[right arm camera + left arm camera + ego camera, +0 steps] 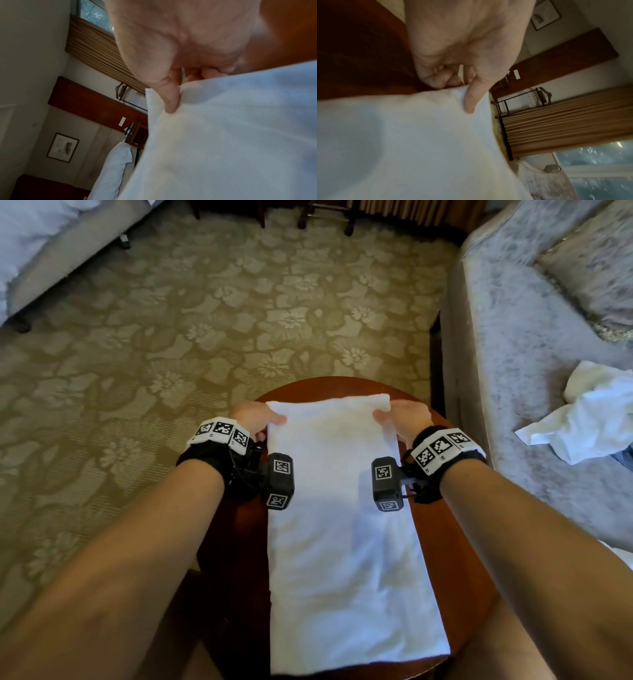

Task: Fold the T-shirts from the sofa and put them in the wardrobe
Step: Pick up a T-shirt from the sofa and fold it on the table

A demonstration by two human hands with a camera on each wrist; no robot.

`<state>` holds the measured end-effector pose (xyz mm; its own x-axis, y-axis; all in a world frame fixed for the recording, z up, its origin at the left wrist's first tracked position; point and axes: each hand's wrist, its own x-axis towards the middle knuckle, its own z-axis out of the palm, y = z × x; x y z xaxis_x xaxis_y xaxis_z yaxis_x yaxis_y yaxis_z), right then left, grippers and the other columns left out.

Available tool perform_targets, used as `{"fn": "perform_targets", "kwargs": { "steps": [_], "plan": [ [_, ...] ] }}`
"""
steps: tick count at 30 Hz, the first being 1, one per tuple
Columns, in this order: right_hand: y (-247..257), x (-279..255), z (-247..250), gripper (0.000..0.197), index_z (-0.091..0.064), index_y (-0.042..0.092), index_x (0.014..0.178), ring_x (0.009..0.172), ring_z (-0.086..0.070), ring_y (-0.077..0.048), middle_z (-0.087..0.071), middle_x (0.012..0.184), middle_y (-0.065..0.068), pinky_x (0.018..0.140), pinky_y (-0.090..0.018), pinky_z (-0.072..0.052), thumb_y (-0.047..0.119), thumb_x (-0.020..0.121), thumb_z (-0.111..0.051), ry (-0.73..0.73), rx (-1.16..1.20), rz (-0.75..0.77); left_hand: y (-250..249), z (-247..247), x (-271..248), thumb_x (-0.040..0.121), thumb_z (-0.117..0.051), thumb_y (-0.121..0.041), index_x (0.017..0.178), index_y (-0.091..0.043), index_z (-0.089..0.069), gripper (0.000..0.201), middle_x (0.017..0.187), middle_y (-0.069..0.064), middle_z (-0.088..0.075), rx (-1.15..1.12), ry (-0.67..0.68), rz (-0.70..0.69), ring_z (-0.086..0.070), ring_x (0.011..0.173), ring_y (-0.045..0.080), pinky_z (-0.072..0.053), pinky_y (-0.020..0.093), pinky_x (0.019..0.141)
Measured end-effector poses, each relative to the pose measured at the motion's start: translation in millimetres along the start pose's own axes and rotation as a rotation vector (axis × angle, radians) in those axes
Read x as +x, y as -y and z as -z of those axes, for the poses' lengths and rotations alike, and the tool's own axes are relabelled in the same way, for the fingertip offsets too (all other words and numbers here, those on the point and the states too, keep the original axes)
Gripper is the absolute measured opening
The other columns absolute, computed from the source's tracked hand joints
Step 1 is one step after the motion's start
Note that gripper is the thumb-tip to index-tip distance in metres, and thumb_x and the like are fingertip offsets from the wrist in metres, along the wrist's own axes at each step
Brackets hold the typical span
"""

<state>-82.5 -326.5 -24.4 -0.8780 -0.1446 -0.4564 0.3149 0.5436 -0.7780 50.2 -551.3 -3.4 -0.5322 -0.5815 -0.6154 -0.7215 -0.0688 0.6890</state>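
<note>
A white T-shirt, folded into a long narrow strip, lies along the round dark wooden table. My left hand pinches its far left corner, thumb on top of the cloth and fingers curled under. My right hand pinches the far right corner the same way, thumb pressed on the white fabric. A second white T-shirt lies crumpled on the grey sofa to the right.
Patterned carpet spreads beyond the table. A bed with white bedding stands at the far left, chair legs at the far edge. A cushion rests on the sofa. No wardrobe is in view.
</note>
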Motion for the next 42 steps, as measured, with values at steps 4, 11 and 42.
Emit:
{"fn": "perform_targets", "kwargs": {
  "steps": [4, 11, 42],
  "plan": [
    [24, -16, 17, 0.022, -0.075, 0.027, 0.102, 0.097, -0.067, -0.014, -0.072, 0.099, 0.007, 0.093, -0.035, -0.054, 0.022, 0.08, -0.078, -0.2, 0.174, 0.172, -23, -1, -20, 0.074, -0.08, -0.004, 0.115, 0.001, -0.066, 0.043, 0.101, 0.012, -0.07, -0.277, -0.171, -0.286, -0.062, 0.071, 0.016, -0.048, 0.02, 0.054],
    [3, -94, 53, 0.02, -0.072, 0.011, 0.103, 0.052, -0.053, -0.007, -0.062, 0.068, -0.003, 0.048, -0.016, -0.042, 0.003, 0.087, -0.064, -0.063, 0.429, 0.292, 7, 9, -87, 0.082, -0.073, -0.006, 0.084, -0.01, -0.07, 0.005, 0.059, 0.004, -0.068, -0.381, 0.088, -0.395, -0.061, 0.044, 0.011, -0.047, 0.017, 0.042],
    [-141, -197, 54, 0.025, -0.064, 0.012, 0.103, 0.083, -0.067, -0.016, -0.07, 0.097, -0.004, 0.058, -0.024, -0.056, 0.022, 0.084, -0.077, -0.021, 0.193, -0.056, 143, -11, -160, 0.078, -0.077, -0.002, 0.094, -0.001, -0.064, 0.021, 0.092, 0.013, -0.071, -0.158, 0.123, -0.058, -0.071, 0.075, 0.02, -0.059, 0.027, 0.055]
  ]
}}
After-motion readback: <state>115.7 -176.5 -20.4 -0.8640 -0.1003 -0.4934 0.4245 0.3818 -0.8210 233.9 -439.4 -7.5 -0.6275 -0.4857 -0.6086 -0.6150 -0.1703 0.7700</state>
